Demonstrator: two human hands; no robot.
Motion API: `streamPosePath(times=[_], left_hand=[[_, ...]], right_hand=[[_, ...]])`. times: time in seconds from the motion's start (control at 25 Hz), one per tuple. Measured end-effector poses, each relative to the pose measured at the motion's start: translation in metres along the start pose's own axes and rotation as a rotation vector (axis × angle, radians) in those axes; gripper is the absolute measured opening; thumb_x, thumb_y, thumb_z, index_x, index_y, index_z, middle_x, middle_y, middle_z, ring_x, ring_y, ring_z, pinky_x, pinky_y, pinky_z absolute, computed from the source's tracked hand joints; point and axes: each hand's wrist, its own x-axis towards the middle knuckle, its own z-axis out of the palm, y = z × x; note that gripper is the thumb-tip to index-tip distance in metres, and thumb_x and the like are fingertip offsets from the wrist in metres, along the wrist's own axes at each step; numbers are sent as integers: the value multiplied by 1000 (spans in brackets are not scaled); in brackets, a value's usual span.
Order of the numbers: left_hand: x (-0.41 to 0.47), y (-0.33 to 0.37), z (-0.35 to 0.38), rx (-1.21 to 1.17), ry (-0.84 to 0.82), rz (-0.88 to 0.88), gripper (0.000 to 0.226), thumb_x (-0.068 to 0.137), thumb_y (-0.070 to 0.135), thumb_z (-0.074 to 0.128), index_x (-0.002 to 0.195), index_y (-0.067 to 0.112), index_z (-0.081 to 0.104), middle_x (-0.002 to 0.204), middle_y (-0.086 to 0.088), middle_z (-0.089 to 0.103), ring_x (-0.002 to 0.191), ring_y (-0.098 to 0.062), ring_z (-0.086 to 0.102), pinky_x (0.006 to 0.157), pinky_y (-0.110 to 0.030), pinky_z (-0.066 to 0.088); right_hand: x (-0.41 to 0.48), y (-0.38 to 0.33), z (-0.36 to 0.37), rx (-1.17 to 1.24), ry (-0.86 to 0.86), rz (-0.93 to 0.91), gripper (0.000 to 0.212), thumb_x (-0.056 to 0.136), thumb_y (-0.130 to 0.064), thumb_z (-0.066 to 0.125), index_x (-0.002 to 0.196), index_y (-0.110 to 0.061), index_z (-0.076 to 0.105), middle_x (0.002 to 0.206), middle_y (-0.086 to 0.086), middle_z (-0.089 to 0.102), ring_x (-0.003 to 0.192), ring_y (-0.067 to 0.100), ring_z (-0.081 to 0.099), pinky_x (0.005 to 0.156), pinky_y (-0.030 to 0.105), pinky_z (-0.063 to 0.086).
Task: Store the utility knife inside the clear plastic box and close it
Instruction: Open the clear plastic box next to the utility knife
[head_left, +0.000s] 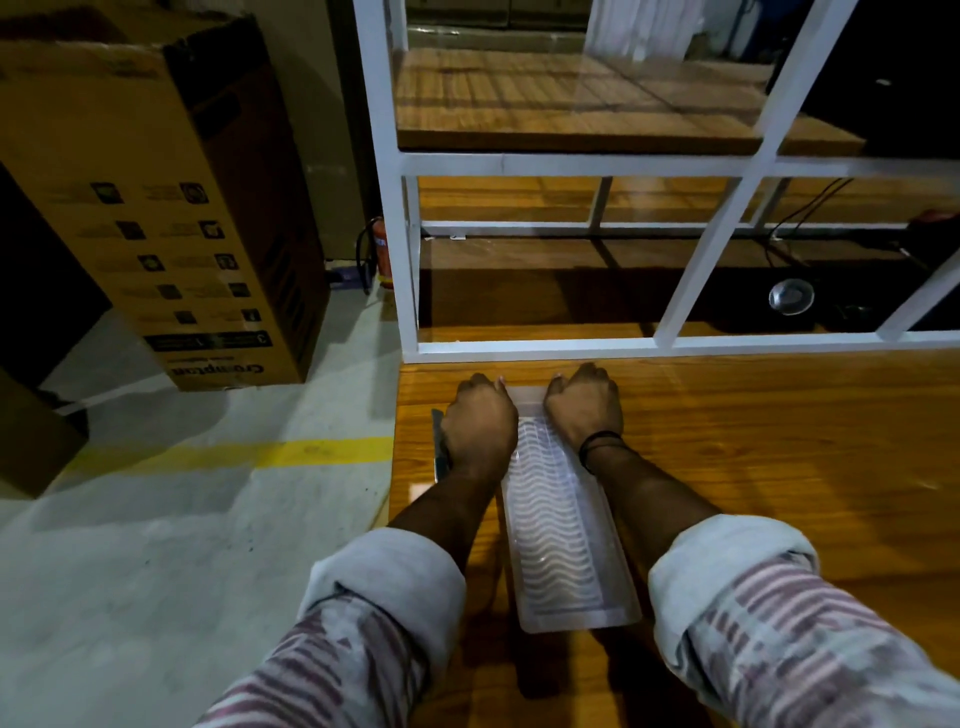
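Hands: my left hand (480, 423) and right hand (584, 405) press, fingers curled, on the clear plastic box (558, 525) lid's far end.
Knife: utility knife (439, 447) lies under my left wrist, apparently outside.
Risk: closing without it.

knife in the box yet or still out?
Looks out. A dark knife-like object lies on the table left of the clear plastic box, mostly hidden under the left hand. Nothing shows through the lid.

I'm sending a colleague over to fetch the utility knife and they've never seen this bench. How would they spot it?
Start at the wooden table in front of the white frame. Near its left edge lies a long clear plastic box with a wavy ribbed lid. The utility knife is the thin dark tool just left of the box, mostly hidden under the left hand.
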Motion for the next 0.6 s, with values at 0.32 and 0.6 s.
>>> streamPosePath(times=[0.32,0.6], left_hand=[[0,4,-4,-65,19,-85,43,107,41,40,104,13,72,100,-8,74,84,-26,73,73,-37,60],[-5,6,-7,-67,62,-80,44,107,42,40,100,13,73,96,-8,73,82,-27,71,69,-37,59]], right_hand=[[-2,-2,-10,7,-58,-29,59,99,-32,43,134,15,45,131,35,55,118,49,53,104,48,41],[-4,0,-10,146,-12,-32,60,97,-34,39,132,13,47,129,34,55,116,49,54,99,51,45]])
